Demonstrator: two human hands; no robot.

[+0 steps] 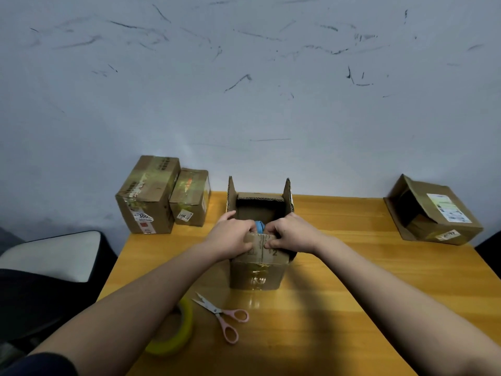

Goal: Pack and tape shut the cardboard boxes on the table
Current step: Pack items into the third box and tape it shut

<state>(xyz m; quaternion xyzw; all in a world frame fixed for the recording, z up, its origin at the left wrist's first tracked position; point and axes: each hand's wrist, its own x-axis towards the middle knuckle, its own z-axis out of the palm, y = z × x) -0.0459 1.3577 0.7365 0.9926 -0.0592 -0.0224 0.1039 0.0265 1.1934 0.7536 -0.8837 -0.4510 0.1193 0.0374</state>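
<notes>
I see a yellow wooden table (339,289) pushed against a pale grey wall (244,77) streaked with dark scuff marks. Left of the table sits a chair with a light cushion (51,253).

The open box (259,256) stands at the middle of the table, its two side flaps upright and its far flap folded inward. My left hand (230,234) and right hand (292,234) meet over its near flap (261,248). The fingers of both hands are curled over the flap's upper edge, thumbs on its outer face, pinching it between them. Just behind the flap, inside the box, a blue object (259,226) shows between my hands; I cannot tell what it is.

I count four cardboard boxes in all. Left of the open box, at the table's far left corner, stand two taped boxes touching each other, a taller one (147,196) and a smaller one (191,198). Well to the right of the open box, a fourth box (436,213) lies tilted, its flap open.

Near the open box's front, towards me, lies one pair of pink-handled scissors (222,317), and left of them one roll of yellow tape (176,335), partly hidden under my left forearm.
</notes>
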